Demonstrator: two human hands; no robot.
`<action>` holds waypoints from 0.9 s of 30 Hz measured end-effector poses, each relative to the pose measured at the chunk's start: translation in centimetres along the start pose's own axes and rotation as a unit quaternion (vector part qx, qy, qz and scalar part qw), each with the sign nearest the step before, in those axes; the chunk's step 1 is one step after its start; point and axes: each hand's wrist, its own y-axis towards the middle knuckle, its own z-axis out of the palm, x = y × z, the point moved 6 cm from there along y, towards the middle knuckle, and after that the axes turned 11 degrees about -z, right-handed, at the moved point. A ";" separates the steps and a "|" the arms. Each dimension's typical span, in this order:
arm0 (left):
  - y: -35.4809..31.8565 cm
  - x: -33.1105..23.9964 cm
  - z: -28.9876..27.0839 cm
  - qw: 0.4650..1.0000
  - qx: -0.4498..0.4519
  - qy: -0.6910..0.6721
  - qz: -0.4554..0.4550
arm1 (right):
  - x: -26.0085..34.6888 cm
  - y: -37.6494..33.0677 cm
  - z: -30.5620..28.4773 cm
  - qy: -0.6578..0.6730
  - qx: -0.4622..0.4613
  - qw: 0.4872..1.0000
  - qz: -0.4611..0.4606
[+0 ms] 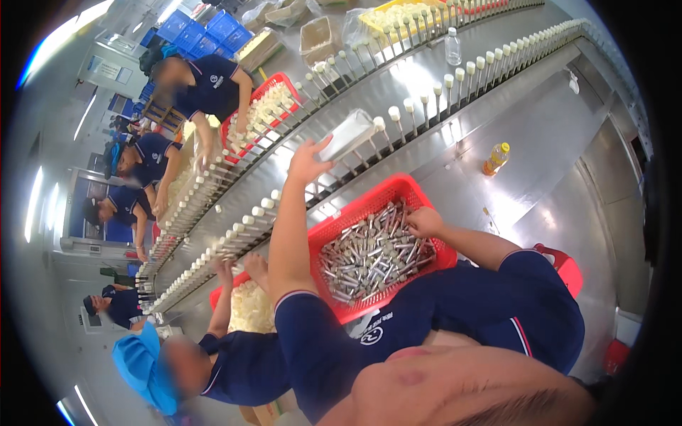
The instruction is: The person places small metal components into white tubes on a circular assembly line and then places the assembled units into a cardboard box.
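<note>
My left hand (310, 165) reaches out over the near row of pins and grips one end of a clear, whitish rectangular plastic box (348, 135). The box slants across the pins, its far end beside a white-capped pin (394, 113). Close to my body is a red perforated basket (405, 186), heaped with short silvery metal pieces (366, 248) that have wider, duller ends. My right hand (425, 222) is at the basket's right side with its fingers curled down at the pieces; what they hold, if anything, is hidden.
A conveyor line of upright pins with white tops (490, 60) curves along the steel bench. On the bench stand a yellow-capped bottle (496, 159) and a clear bottle (452, 47). A co-worker in a blue cap (145, 366) works close on my left; others stand across the line.
</note>
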 end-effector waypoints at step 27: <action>0.4 1.4 -0.1 1.000 -0.001 0.030 0.011 | 0.6 -0.1 -1.0 0.045 -0.034 0.998 0.009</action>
